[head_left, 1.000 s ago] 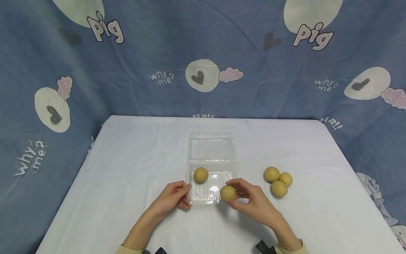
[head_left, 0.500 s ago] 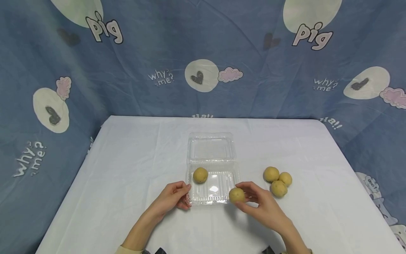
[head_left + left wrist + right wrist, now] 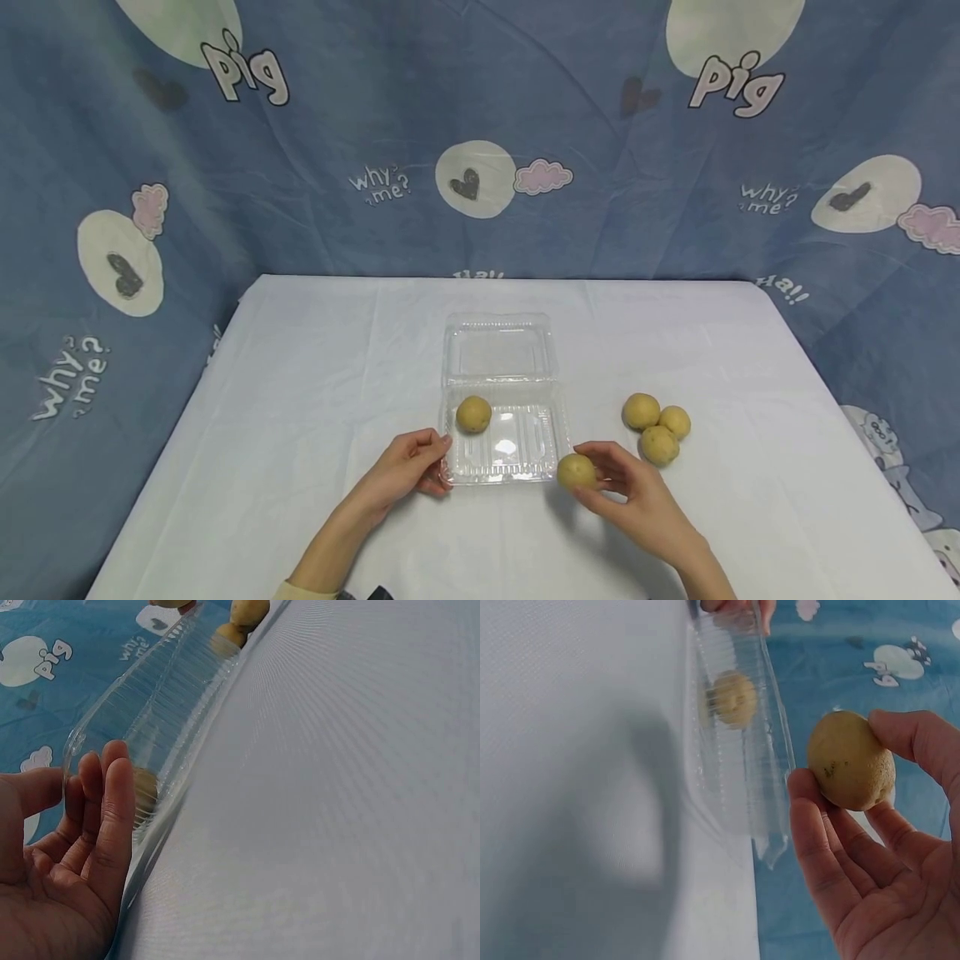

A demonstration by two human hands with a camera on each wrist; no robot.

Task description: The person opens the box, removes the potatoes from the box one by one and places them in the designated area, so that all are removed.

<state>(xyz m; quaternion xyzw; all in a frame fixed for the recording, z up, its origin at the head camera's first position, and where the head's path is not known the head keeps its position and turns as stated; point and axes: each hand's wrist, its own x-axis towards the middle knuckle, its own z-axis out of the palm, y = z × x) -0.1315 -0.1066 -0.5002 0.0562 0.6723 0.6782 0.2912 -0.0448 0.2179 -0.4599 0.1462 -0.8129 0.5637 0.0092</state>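
Note:
In the head view, my right hand (image 3: 630,504) pinches a round yellow potato (image 3: 577,472) between thumb and fingertips, at the near right corner of a clear plastic clamshell container (image 3: 502,475). Dark specks show on this potato's skin in the right wrist view (image 3: 851,761). My left hand (image 3: 411,463) grips the container's left rim near its front corner, with the thumb outside and fingers along the wall in the left wrist view. Inside the container's base, on the left, sits another potato (image 3: 474,414). The lid (image 3: 498,348) lies folded back, away from me.
To the right of the container, three potatoes (image 3: 659,445) lie grouped together on the white tablecloth (image 3: 300,375). A blue printed curtain (image 3: 315,225) hangs behind and beside the table.
My right hand has moved right and slightly towards me with the potato, from over the container's front right part to its near right corner. The left hand and container have stayed put.

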